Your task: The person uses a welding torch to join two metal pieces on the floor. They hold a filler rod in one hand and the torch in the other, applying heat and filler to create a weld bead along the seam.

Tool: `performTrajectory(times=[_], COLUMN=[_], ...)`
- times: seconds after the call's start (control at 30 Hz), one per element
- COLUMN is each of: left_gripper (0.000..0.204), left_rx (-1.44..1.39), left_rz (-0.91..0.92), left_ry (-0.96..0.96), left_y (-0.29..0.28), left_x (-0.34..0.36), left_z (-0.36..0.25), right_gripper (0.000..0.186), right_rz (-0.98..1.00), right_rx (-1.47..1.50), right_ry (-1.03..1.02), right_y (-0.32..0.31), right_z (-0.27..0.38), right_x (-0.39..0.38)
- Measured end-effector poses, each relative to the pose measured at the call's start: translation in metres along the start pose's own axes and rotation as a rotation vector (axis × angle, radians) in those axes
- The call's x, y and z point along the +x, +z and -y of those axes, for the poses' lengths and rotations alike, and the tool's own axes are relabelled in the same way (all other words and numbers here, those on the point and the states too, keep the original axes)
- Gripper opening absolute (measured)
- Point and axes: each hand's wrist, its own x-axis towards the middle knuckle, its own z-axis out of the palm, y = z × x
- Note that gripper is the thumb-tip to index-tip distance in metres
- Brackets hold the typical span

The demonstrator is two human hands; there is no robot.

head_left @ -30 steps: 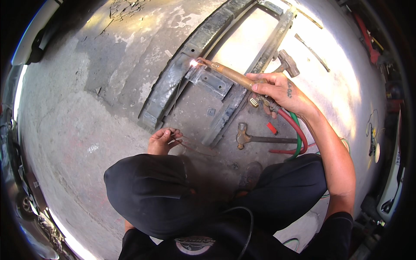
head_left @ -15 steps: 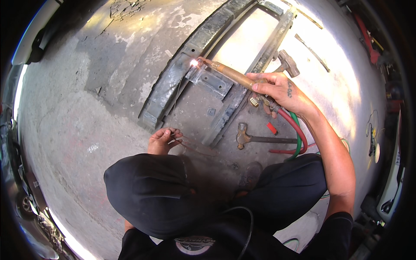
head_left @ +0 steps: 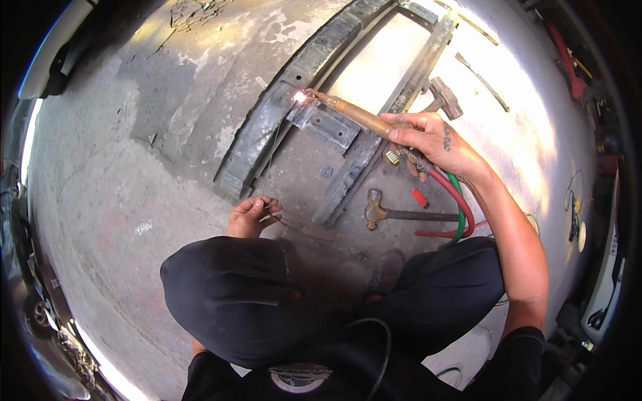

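Observation:
My right hand [head_left: 431,142] is wrapped round a brass gas welding torch [head_left: 354,112], with red and green hoses running from its rear end. Its copper tip points left, and a bright glow [head_left: 299,97] shines where it meets the dark metal frame [head_left: 257,134]. In a pinch, my left hand [head_left: 253,215] holds a thin filler rod [head_left: 273,150], which slants up toward the glow. A flat bracket [head_left: 324,127] with holes spans between the frame's two long bars, just below the torch. The rod's far end is lost in the glare.
A ball-peen hammer [head_left: 408,215] lies right of my knees' gap, near a small red piece [head_left: 419,198]. Beyond my right hand are a heavy hammer head [head_left: 444,98] and a long chisel-like bar [head_left: 481,81]. The red hose [head_left: 461,200] and green hose [head_left: 463,217] curl beside my right knee.
Hardly anything differs. The glow at the torch tip has changed slightly in shape, while both hands stay in place with the torch and the rod.

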Motion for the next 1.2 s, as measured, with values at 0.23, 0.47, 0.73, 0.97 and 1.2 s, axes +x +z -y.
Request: performTrajectory(times=[0.23,0.47,0.73,0.97,1.2], left_gripper=[0.023,0.023,0.024,0.024,0.025], left_rx=[-0.007,-0.004,0.004,-0.007,-0.003], left_rz=[-0.003,-0.002,0.014,0.009,0.005], left_ry=[-0.002,0.005,0.005,0.006,0.002], left_y=[0.0015,0.0007,-0.0004,-0.0026,-0.0016], left_x=[-0.0006,-0.0004,0.0002,0.0013,0.0013], left_z=[-0.0010,0.0002,0.0005,0.0023,0.0019], right_gripper=[0.065,0.064,0.060,0.060,0.062], right_rz=[-0.019,0.001,-0.010,0.003,-0.013], right_rx=[0.000,0.003,0.011,0.011,-0.007], right_ry=[0.009,0.008,0.041,0.044,0.029], right_y=[0.0018,0.0008,0.0011,-0.0002,-0.0001], right_z=[0.0019,0.0022,0.0025,-0.0004,-0.0017], right_x=[-0.0007,-0.0003,-0.0015,0.0005,0.0008])
